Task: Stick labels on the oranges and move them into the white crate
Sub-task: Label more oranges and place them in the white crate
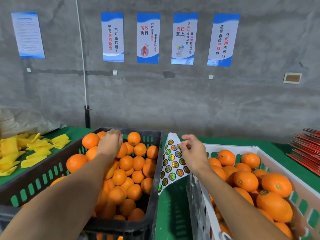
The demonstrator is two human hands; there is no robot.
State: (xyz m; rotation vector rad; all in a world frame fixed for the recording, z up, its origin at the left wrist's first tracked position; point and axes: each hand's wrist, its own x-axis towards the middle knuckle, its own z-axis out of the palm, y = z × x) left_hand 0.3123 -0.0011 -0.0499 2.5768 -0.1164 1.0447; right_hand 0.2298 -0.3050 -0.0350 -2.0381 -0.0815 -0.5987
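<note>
A black crate (155,170) on the left is heaped with oranges (126,162). My left hand (110,142) reaches into its far side, fingers curled down over an orange that is mostly hidden under the hand. Between the crates stands a curled white sheet of round holographic labels (171,163). My right hand (192,153) is at the sheet's upper right edge, thumb and forefinger pinching at a label there. The white crate (284,168) on the right holds several oranges (245,180); one of them (273,205) shows a dark label.
Green cloth covers the table (171,213). Yellow foam sleeves (26,151) lie scattered at the left beside a grey sack (26,120). A stack of red flat boxes (306,153) sits at the right edge. A concrete wall with posters stands behind.
</note>
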